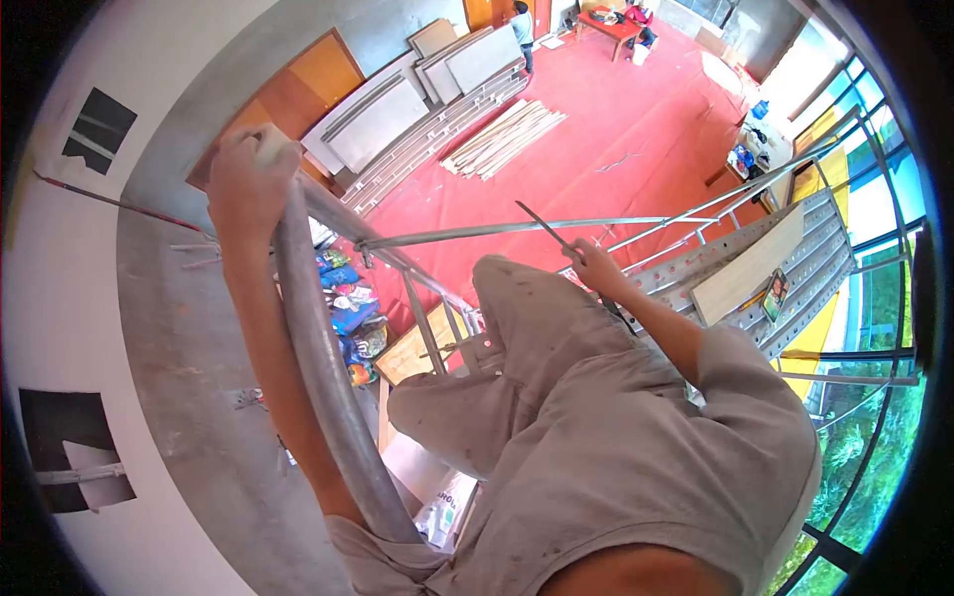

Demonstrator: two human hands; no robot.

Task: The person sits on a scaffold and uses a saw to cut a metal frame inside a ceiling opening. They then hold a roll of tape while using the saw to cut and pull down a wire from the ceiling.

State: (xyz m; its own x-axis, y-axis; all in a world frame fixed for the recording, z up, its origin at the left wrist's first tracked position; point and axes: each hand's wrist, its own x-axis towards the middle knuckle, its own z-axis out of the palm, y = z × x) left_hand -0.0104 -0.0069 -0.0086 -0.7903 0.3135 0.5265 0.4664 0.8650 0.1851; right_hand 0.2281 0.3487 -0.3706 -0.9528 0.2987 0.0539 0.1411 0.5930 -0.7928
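Observation:
My left hand (256,164) is closed around the top of a grey metal scaffold tube (328,368) that curves down past my left arm. In my right hand (593,266) is a long, narrow, dark blade (542,226), its tip pointing up and away; the handle is hidden in my fist. My bent legs (527,348) are below, in grey-brown trousers. To the right, a perforated metal scaffold platform (820,253) carries a pale wooden board (750,263), a phone-like object (775,296) and a thin yellow stick beside it.
A diagonal scaffold brace (537,228) crosses in front of me. Far below, the red floor (596,159) holds wooden strips (502,139) and leaning panels (378,124). One person (523,38) stands near the panels; another sits by a red table (608,25). Square openings (99,129) mark the left surface.

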